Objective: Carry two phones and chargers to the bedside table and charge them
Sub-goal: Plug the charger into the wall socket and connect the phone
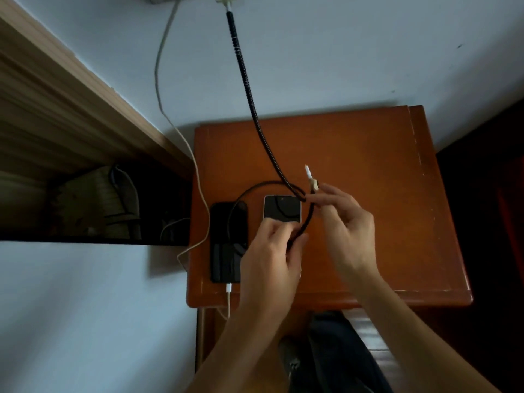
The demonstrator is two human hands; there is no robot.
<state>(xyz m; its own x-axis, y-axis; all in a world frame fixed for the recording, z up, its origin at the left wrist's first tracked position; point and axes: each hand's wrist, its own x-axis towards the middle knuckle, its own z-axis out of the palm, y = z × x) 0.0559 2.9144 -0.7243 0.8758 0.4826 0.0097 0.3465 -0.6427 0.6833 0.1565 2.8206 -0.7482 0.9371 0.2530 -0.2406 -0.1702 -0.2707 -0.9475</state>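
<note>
A black phone point(229, 239) lies on the left of the orange bedside table point(368, 180), with a white cable point(198, 180) plugged into its near end. Beside it, a white-framed phone point(282, 208) is held by my left hand point(272, 259), whose fingers also touch a black braided cable point(246, 80). That cable hangs from a plug at the wall's top and loops over both phones. My right hand point(343, 219) pinches the black cable's end, its white connector tip point(308, 173) pointing up, apart from the phone.
A wooden bed frame point(71, 95) runs along the left with a dark gap below it holding a basket and wires. The wall is behind the table. My legs show below the table's front edge.
</note>
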